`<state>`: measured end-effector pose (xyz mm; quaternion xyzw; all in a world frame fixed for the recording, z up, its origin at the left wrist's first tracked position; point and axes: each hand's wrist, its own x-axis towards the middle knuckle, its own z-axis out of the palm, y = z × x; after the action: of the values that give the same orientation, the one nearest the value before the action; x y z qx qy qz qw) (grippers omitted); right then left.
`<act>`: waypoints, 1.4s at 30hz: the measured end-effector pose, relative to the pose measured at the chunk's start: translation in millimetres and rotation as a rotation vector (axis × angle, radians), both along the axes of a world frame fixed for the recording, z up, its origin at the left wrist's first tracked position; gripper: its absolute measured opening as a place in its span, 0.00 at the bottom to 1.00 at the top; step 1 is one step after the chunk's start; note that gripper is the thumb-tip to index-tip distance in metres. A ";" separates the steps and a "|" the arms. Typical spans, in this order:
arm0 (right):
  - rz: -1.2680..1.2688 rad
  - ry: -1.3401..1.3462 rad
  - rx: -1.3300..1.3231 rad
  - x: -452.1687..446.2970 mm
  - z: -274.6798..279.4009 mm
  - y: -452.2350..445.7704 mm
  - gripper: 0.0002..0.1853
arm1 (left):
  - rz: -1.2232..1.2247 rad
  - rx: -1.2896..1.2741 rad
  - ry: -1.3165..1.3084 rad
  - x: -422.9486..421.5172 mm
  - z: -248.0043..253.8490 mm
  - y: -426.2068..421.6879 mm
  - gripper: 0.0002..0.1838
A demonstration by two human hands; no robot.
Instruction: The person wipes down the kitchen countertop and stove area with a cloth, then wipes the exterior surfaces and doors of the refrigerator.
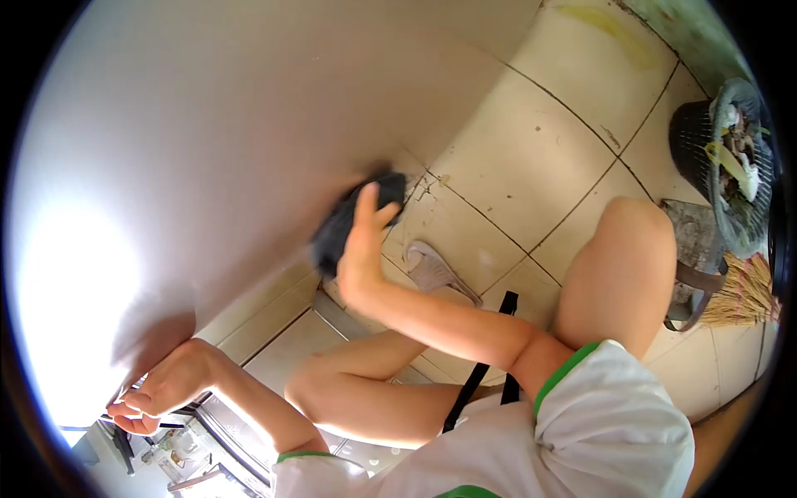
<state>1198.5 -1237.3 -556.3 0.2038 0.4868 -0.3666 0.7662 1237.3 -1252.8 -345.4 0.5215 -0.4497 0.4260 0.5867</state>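
Note:
My right hand [363, 249] presses a dark, bunched cloth [336, 228] against a large glossy grey panel [249, 108] that looks like an appliance door. Its fingers lie over the cloth, and the cloth's edges are blurred. At the lower left, my left hand [170, 383] is at the panel's edge, with its fingers bent around it. Part of that grip is hidden, and strong glare covers the panel beside it.
A dark mesh basket [693, 141] of scraps stands at the right, near a straw broom [743, 295] and a dustpan [691, 232]. Cream tiles [573, 108] cover the floor. My slippered foot [436, 270] is beside the panel. Cluttered items [178, 452] show at the lower left.

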 end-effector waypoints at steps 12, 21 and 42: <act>-0.429 -0.560 0.411 21.5 -177.7 -55.3 0.34 | 0.161 0.035 -0.114 6.5 3.6 6.3 0.20; 0.099 -0.836 0.065 17.0 61.0 -46.2 0.33 | 0.061 0.248 -0.287 48.0 2.6 39.7 0.34; 0.377 -0.355 0.270 60.2 -82.5 -36.7 0.21 | 0.134 0.159 0.113 19.1 -16.4 159.4 0.35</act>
<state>1258.7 -1274.0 -638.9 0.2708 0.4187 -0.1085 0.8600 1256.4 -1093.4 -361.8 0.6185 -0.4123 0.3971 0.5383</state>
